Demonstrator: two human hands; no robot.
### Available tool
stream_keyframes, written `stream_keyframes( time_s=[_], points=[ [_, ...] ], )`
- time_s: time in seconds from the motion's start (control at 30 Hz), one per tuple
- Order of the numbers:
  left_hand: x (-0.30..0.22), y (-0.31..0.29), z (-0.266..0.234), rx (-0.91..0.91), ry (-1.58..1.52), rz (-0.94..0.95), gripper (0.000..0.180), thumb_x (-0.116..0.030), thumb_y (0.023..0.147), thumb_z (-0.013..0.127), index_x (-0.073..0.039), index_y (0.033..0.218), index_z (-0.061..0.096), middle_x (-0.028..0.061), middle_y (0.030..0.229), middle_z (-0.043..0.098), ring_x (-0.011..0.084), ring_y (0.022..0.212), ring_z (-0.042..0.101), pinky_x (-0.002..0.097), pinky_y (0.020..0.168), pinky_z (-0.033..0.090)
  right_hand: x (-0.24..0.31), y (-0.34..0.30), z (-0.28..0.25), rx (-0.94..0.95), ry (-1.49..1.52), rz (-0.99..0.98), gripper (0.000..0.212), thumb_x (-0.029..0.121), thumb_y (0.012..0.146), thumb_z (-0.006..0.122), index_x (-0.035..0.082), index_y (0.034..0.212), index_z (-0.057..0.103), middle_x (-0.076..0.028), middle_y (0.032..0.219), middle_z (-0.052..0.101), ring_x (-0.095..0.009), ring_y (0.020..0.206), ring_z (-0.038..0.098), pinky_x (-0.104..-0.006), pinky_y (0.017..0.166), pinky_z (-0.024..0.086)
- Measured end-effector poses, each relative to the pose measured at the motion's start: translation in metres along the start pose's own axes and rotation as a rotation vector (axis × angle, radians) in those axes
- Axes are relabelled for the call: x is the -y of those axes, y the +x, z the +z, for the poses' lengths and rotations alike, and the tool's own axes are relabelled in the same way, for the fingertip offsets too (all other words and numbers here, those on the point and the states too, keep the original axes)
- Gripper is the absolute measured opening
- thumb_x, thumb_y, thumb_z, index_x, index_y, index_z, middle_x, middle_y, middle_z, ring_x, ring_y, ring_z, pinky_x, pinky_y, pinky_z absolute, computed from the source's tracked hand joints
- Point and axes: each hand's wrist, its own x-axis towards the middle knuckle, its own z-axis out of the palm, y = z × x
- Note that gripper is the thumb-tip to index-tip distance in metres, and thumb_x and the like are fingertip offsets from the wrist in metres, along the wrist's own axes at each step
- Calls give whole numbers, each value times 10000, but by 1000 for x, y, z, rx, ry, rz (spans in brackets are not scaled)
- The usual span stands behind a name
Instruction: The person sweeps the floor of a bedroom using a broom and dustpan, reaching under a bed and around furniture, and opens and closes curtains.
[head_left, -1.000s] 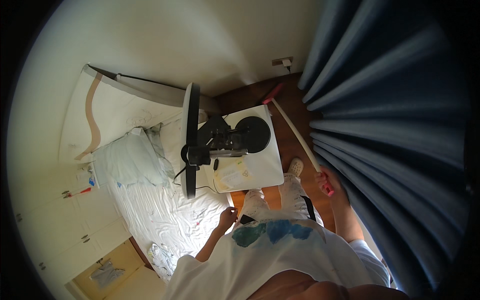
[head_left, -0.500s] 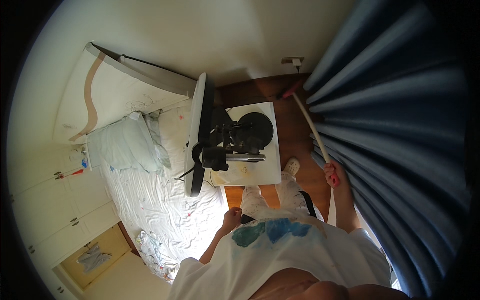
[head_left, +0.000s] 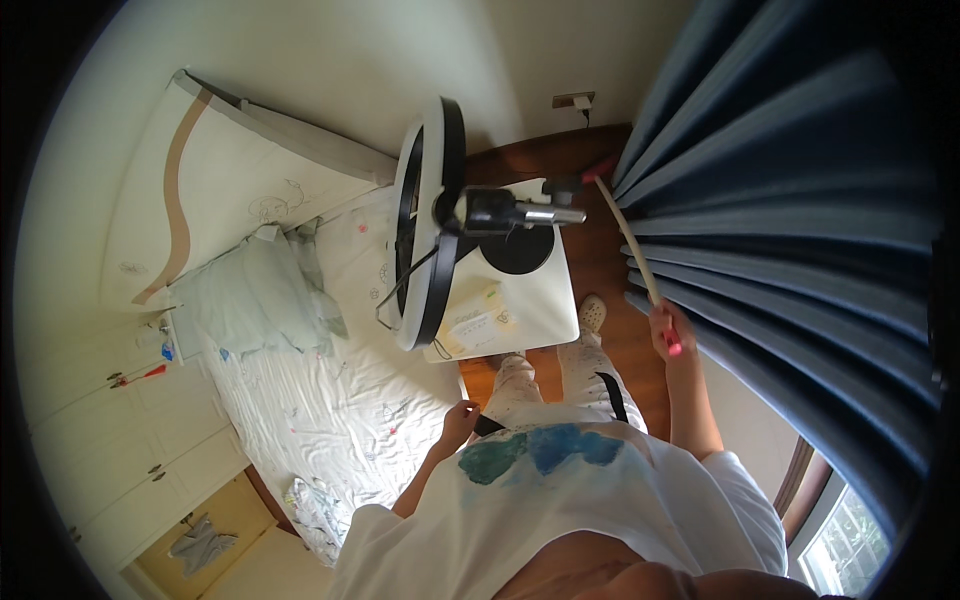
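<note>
My right hand is wrapped round the red grip of a broom with a long pale handle. The broom slants forward, and its red head lies low by the wall, beside the curtain's lower edge. Bristles are too dark to make out. My left hand hangs by my left thigh with its fingers curled in, and I see nothing in it.
A white table stands ahead, with a ring light on a round black base and papers on it. To the left is a bed with a pillow. A blue curtain hangs at right, near the wooden floor.
The view has shifted, and the ring light looks turned and nearer. My right hand has moved slightly forward with the broom. More window shows below the curtain. My left hand stays by the thigh.
</note>
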Motion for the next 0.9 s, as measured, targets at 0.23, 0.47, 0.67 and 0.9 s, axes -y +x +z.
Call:
stream_keyframes(
  time_s=[0.23, 0.47, 0.67, 0.9],
  points=[
    [86, -25, -31, 17, 32, -7, 171, -199, 777, 528, -48, 845, 570, 89, 630, 579, 191, 549, 562, 293, 522, 437, -15, 93, 29, -386, -894, -553, 112, 99, 778, 467, -11, 796, 460, -50, 577, 470, -92, 430, 446, -164, 377, 376],
    [133, -8, -70, 25, 88, 131, 183, -193, 772, 526, -22, 828, 561, 91, 600, 566, 169, 508, 549, 293, 479, 425, -77, -2, -93, -337, -748, -423, 121, 89, 770, 419, 41, 662, 394, -50, 523, 424, -113, 415, 422, -194, 356, 341],
    [105, 15, -98, 137, 154, 158, 201, -191, 774, 506, -6, 840, 548, 84, 596, 563, 125, 496, 534, 248, 478, 441, -189, -101, -182, -548, -349, -368, 89, 116, 803, 425, 30, 786, 420, -49, 574, 440, -105, 439, 428, -193, 367, 374],
    [102, 39, -87, 290, 150, 308, 185, -178, 775, 497, -7, 830, 538, 81, 608, 564, 128, 518, 537, 249, 491, 439, -280, -138, -178, -599, -762, -634, 122, 59, 794, 430, -27, 857, 490, -50, 589, 474, -86, 423, 443, -190, 372, 365]
  ],
)
